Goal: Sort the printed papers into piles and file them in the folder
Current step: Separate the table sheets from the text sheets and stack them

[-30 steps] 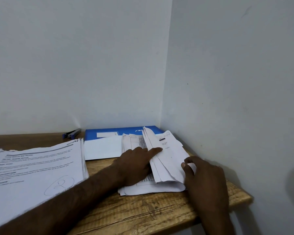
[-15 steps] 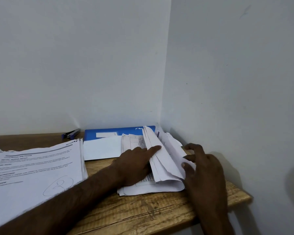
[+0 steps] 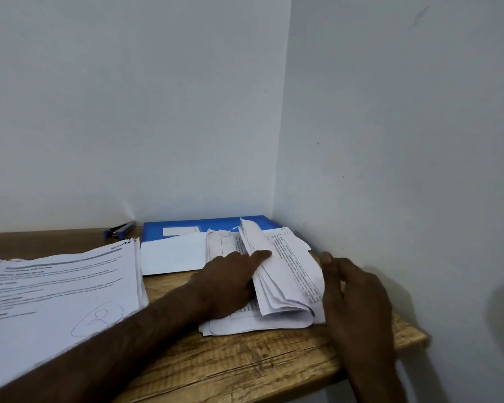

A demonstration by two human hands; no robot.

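Note:
A stack of printed papers point(image 3: 285, 274) lies near the table's right corner, several top sheets curled over. My left hand point(image 3: 230, 283) rests flat on the stack, its index finger pressing the folded-back sheets. My right hand point(image 3: 352, 289) sits at the stack's right edge, fingers extended and together, touching the sheets' edge. A blue folder point(image 3: 210, 225) lies flat against the back wall, partly covered by papers. A second, larger pile of printed papers point(image 3: 56, 289) lies at the left with a circled "2" drawn on top. A blank white sheet point(image 3: 172, 254) lies between the piles.
A blue and black stapler point(image 3: 120, 229) lies by the back wall, left of the folder. The wooden table point(image 3: 245, 359) ends at the right close to the side wall point(image 3: 405, 141). Walls close the corner behind and to the right.
A sheet has turned over to the right, and a printed page now shows on top of the folded sheets. My right hand moved from the lifted sheets to the stack's right edge. The left hand stayed.

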